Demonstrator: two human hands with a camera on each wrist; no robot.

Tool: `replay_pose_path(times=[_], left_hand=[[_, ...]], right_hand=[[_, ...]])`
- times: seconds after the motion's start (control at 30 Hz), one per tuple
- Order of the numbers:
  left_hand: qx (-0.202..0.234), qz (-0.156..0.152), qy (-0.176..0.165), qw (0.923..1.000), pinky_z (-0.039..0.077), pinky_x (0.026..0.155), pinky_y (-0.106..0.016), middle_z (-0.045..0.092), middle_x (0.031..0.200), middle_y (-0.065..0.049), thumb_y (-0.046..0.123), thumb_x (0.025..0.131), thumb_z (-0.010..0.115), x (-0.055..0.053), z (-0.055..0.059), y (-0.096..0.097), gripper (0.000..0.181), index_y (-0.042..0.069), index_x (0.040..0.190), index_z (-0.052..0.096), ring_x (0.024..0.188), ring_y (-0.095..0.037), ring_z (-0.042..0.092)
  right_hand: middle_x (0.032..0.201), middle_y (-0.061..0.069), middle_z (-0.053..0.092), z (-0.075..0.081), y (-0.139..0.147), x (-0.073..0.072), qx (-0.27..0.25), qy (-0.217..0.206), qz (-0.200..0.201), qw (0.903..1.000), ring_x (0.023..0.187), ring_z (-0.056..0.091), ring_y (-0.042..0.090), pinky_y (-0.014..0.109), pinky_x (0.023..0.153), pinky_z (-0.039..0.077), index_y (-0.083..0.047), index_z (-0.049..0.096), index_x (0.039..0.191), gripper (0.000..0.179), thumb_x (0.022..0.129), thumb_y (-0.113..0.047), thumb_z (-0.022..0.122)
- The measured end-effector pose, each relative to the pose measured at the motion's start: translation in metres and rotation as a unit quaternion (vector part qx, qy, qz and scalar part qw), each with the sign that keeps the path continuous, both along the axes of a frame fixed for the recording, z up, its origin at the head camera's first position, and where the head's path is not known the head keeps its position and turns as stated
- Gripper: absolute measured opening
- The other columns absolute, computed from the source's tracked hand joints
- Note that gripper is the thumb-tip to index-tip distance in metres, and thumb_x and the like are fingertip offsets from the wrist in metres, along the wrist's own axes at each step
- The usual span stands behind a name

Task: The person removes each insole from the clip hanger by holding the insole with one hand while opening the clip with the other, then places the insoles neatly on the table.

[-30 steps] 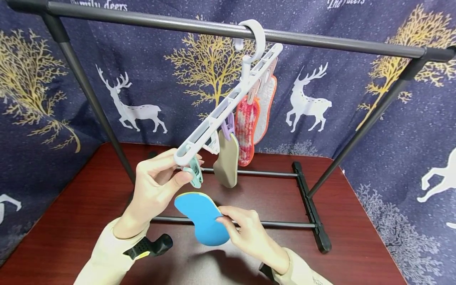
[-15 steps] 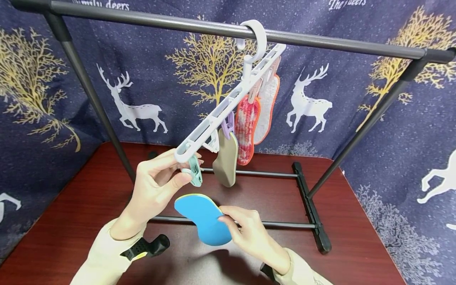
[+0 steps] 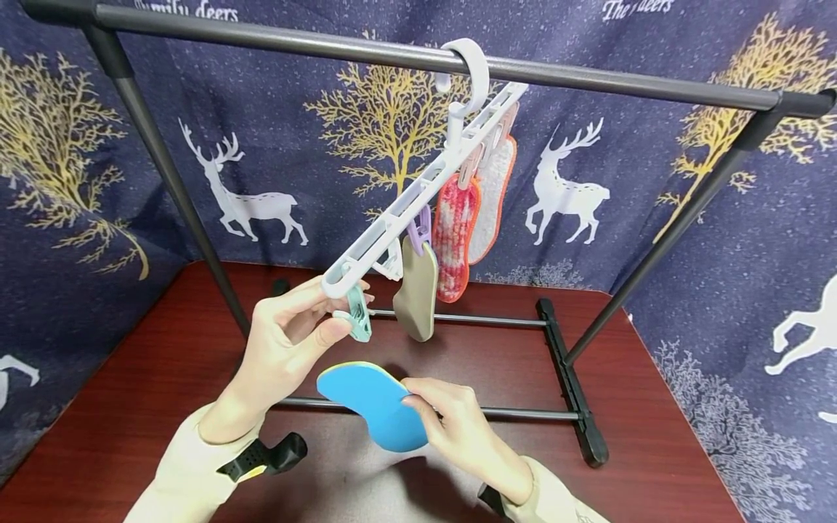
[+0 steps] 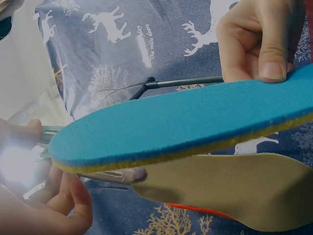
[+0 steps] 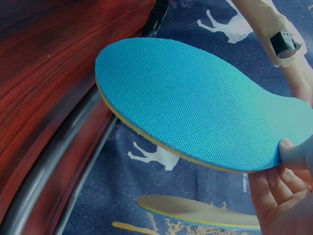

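My left hand [image 3: 281,345] pinches a mint-green clothes peg [image 3: 358,314] at the near end of a white clip hanger [image 3: 392,218]. In my right hand [image 3: 458,425] is a blue insole [image 3: 375,403], gripped by its side edge between thumb and fingers. A yellow layer shows along the insole's rim in both wrist views. The insole's far end lies below the peg, apart from it in the head view. In the left wrist view the insole [image 4: 161,122] partly hides the peg. Beside the left hand, a beige insole [image 3: 416,294] hangs from a purple peg [image 3: 420,226].
Farther along the hanger hang a red-and-white insole [image 3: 455,243] and a grey one with an orange rim [image 3: 492,207]. A white peg [image 3: 390,261] sits near the purple one. The hanger hooks over a dark metal rail [image 3: 294,41], whose stand rests on the reddish wooden table [image 3: 131,407].
The blue insole has tilted flatter, its far end dropping slightly away from the peg. The hanger's far end has swung a little right. Both hands keep their holds.
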State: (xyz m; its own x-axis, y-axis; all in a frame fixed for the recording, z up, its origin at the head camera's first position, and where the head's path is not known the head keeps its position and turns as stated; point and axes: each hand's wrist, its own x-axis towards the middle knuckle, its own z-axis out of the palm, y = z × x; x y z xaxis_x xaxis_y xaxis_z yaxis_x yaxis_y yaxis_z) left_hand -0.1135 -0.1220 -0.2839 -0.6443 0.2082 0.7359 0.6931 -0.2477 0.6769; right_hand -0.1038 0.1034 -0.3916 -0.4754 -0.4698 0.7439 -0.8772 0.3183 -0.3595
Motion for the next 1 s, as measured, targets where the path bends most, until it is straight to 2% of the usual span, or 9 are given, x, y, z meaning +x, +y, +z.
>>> replay_pose_path(times=[0.13,0.23,0.43,0.73,0.87,1.0], left_hand=[[-0.008,0.005,0.005,0.9999,0.053,0.088,-0.022,0.068,0.116,-0.006,0.002,0.090,0.065,-0.0001,0.0010,-0.0015,0.030,-0.004,0.119,0.064,0.097,-0.014,0.067],[-0.014,0.007,0.006,0.9999,0.053,0.090,-0.023,0.068,0.115,-0.005,0.004,0.090,0.066,-0.0007,0.0013,-0.0024,0.035,-0.011,0.121,0.060,0.100,-0.015,0.069],[-0.029,0.012,-0.010,0.9994,0.052,0.093,-0.024,0.067,0.116,-0.002,0.005,0.090,0.066,-0.0010,0.0008,-0.0044,0.041,-0.017,0.122,0.055,0.102,-0.016,0.068],[-0.018,0.007,-0.013,0.9997,0.053,0.090,-0.022,0.067,0.117,-0.007,0.000,0.090,0.064,0.0002,0.0005,-0.0045,0.033,-0.003,0.123,0.062,0.097,-0.015,0.068],[-0.009,0.007,-0.012,0.9999,0.053,0.087,-0.020,0.067,0.118,-0.008,-0.003,0.090,0.063,0.0011,0.0013,-0.0040,0.032,0.000,0.122,0.064,0.095,-0.014,0.068],[-0.005,0.003,-0.013,0.9999,0.053,0.087,-0.020,0.067,0.118,-0.008,-0.005,0.089,0.062,0.0010,0.0021,-0.0036,0.034,-0.002,0.123,0.062,0.095,-0.014,0.068]], right_hand=[[0.090,0.002,0.069,-0.0011,0.0007,-0.0009,0.001,0.003,-0.002,1.0000,0.078,0.065,0.008,0.018,0.075,0.054,-0.006,0.067,0.104,0.019,0.087,0.002,0.067],[0.090,0.002,0.069,-0.0022,0.0010,-0.0019,0.001,0.006,-0.003,1.0000,0.078,0.066,0.009,0.019,0.076,0.055,-0.006,0.067,0.105,0.018,0.088,0.001,0.066],[0.090,0.002,0.070,-0.0039,0.0018,-0.0038,0.004,0.012,-0.004,0.9999,0.079,0.066,0.009,0.020,0.077,0.055,-0.006,0.067,0.104,0.016,0.090,-0.001,0.065],[0.091,0.003,0.071,-0.0064,0.0020,-0.0052,0.019,0.022,-0.017,0.9994,0.080,0.068,0.010,0.021,0.077,0.056,-0.005,0.068,0.103,0.012,0.095,-0.009,0.061],[0.092,0.004,0.072,-0.0066,0.0026,-0.0052,0.034,0.019,-0.017,0.9991,0.082,0.069,0.010,0.021,0.077,0.056,-0.005,0.069,0.103,0.012,0.093,-0.007,0.062],[0.093,0.003,0.072,-0.0056,0.0032,-0.0047,0.047,0.011,-0.015,0.9987,0.082,0.069,0.009,0.020,0.076,0.055,-0.005,0.069,0.103,0.014,0.090,-0.004,0.065]])
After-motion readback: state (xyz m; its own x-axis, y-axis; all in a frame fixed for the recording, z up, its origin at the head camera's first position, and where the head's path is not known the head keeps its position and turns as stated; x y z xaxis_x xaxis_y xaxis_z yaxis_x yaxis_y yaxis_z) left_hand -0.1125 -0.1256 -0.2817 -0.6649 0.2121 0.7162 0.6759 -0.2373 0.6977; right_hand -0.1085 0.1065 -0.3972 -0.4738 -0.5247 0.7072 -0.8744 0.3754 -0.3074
